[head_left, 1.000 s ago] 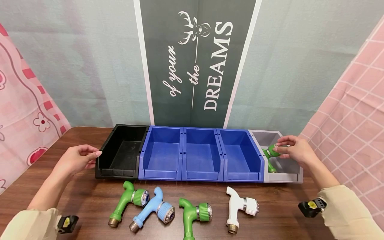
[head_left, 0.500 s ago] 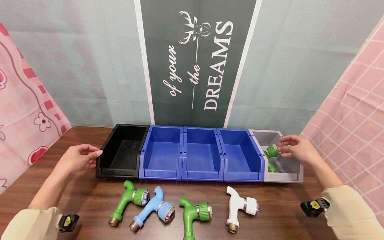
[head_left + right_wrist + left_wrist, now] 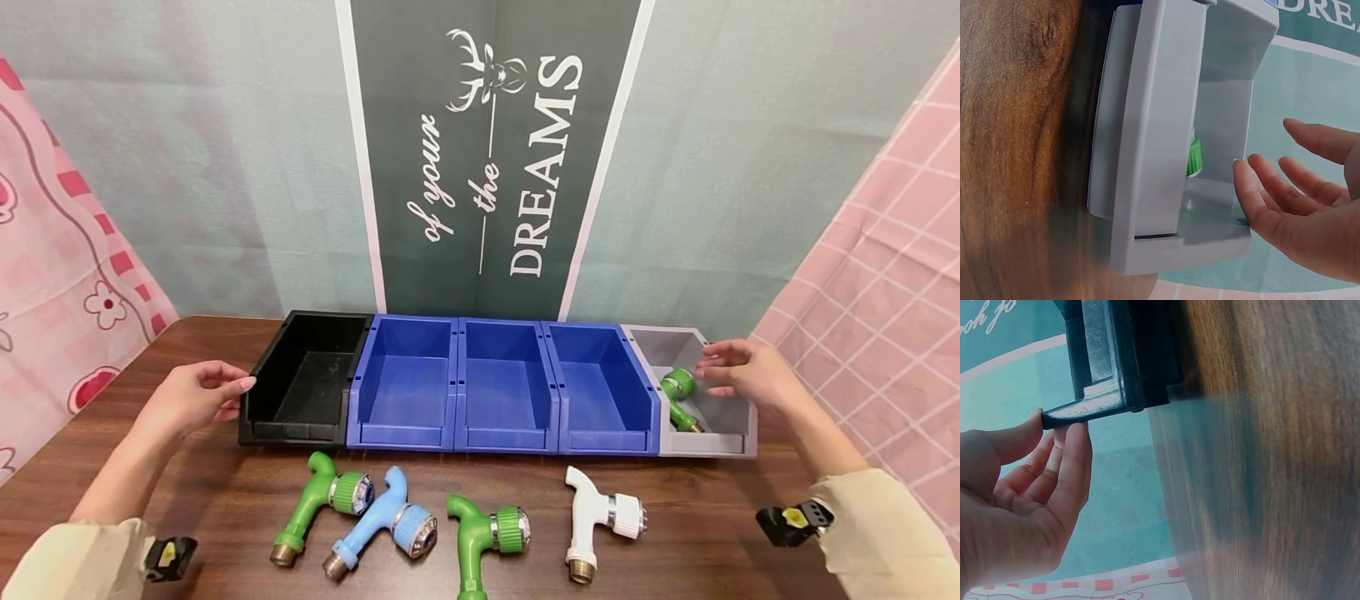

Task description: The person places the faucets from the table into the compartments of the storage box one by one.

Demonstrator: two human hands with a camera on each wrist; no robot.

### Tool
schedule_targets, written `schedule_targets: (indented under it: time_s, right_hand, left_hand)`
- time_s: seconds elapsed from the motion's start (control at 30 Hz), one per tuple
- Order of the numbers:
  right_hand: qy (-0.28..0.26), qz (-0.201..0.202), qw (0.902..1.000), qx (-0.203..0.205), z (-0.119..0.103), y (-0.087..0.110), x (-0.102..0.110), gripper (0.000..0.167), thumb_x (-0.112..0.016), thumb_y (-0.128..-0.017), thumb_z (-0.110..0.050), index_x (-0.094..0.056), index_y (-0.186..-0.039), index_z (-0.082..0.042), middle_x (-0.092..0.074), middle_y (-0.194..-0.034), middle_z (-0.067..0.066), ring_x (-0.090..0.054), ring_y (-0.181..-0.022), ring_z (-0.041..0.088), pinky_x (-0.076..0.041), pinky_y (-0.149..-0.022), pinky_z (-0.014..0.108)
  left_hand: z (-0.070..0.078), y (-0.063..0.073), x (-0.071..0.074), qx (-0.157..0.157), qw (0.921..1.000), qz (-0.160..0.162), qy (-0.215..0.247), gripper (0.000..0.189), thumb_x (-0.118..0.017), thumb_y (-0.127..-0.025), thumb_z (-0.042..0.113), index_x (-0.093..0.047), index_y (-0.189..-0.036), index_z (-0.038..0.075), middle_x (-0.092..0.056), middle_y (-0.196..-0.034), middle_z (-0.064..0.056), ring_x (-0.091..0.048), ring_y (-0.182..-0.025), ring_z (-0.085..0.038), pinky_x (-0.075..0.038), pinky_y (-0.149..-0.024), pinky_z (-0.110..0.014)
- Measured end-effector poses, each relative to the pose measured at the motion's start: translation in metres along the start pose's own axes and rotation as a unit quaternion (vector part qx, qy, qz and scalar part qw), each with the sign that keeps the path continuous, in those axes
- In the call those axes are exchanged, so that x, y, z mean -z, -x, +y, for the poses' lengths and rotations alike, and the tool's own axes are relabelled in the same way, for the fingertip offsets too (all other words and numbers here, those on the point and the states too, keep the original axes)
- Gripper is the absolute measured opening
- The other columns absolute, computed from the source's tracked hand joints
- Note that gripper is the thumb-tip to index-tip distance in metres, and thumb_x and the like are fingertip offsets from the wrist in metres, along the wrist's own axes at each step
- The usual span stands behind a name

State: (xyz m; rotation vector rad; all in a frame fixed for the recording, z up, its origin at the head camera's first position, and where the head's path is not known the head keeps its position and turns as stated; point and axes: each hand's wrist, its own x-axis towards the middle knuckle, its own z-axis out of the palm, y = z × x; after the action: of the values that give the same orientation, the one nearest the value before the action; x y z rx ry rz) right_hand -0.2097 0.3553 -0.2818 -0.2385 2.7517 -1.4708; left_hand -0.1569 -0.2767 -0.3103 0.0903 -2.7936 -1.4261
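Observation:
In the head view my left hand [image 3: 189, 400] is at the left side of a black storage bin [image 3: 306, 433]. The left wrist view has its thumb at the rim's edge and its fingertips against the outer side, pinching the rim [image 3: 1085, 410]. My right hand [image 3: 746, 372], fingers spread and holding nothing, hovers over the right wall of a grey bin [image 3: 708, 443]. Inside that bin a green tap [image 3: 678, 383] lies tilted against the left wall. Only its green knob [image 3: 1194, 156] shows past the bin's front lip in the right wrist view.
Three blue bins [image 3: 401, 437] stand in a row between the black and grey ones. In front lie a green tap [image 3: 306, 508], a light blue tap [image 3: 378, 521], another green tap [image 3: 472, 542] and a white tap [image 3: 588, 521] on the wooden table [image 3: 690, 533]. Fabric hangs behind.
My right hand has let go of the green tap in the grey bin and drawn slightly right, its fingers opening. The tap has settled lower. My left hand has stayed put.

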Motion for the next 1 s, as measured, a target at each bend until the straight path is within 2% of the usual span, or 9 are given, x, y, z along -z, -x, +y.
schedule_targets:
  time_s: [0.13, 0.33, 0.67, 0.83, 1.0]
  right_hand:
    - [0.009, 0.000, 1.0000, -0.003, -0.001, 0.002, 0.000, 0.041, -0.057, -0.084, 0.006, -0.037, -0.115, 0.024, -0.064, -0.084, 0.003, -0.060, -0.073, 0.002, -0.055, -0.063, 0.033]
    - [0.010, -0.005, 0.9999, -0.005, -0.006, 0.006, 0.000, 0.040, -0.059, -0.085, 0.003, -0.038, -0.114, 0.021, -0.062, -0.083, -0.002, -0.060, -0.073, 0.004, -0.055, -0.062, 0.030]
    - [-0.019, -0.026, 0.9994, 0.010, -0.018, 0.014, -0.002, 0.018, -0.057, -0.085, 0.007, -0.052, -0.102, 0.003, -0.064, -0.084, -0.004, -0.062, -0.075, 0.005, -0.054, -0.061, 0.028]
    - [-0.049, -0.037, 0.9979, 0.021, -0.024, 0.020, -0.006, 0.025, -0.060, -0.083, 0.008, -0.059, -0.094, -0.014, -0.065, -0.083, -0.005, -0.062, -0.074, 0.006, -0.054, -0.061, 0.027]
    - [-0.055, -0.044, 0.9972, 0.026, -0.028, 0.025, -0.014, 0.023, -0.062, -0.083, 0.005, -0.061, -0.092, -0.016, -0.065, -0.082, -0.003, -0.062, -0.074, 0.008, -0.054, -0.061, 0.028]
  left_hand:
    - [0.000, 0.000, 0.000, -0.001, 1.0000, 0.002, -0.004, 0.032, -0.052, -0.094, 0.013, -0.052, -0.102, -0.018, -0.059, -0.074, -0.001, -0.056, -0.061, -0.009, -0.054, -0.058, -0.027]
    - [0.001, 0.000, 0.001, 0.000, 0.9999, 0.003, -0.011, 0.032, -0.052, -0.094, 0.014, -0.052, -0.102, -0.017, -0.058, -0.073, -0.001, -0.056, -0.061, -0.009, -0.053, -0.058, -0.026]
    - [0.002, 0.000, 0.001, 0.001, 1.0000, 0.001, -0.009, 0.033, -0.052, -0.094, 0.014, -0.051, -0.103, -0.018, -0.058, -0.073, -0.001, -0.056, -0.061, -0.009, -0.053, -0.058, -0.026]
    - [0.002, 0.001, 0.001, 0.002, 1.0000, -0.001, -0.010, 0.033, -0.051, -0.094, 0.014, -0.051, -0.103, -0.018, -0.058, -0.073, -0.001, -0.056, -0.062, -0.008, -0.053, -0.058, -0.026]
    - [0.002, 0.001, 0.000, 0.001, 0.9999, 0.000, -0.010, 0.033, -0.051, -0.094, 0.014, -0.051, -0.102, -0.018, -0.058, -0.073, -0.001, -0.056, -0.062, -0.008, -0.053, -0.058, -0.026]
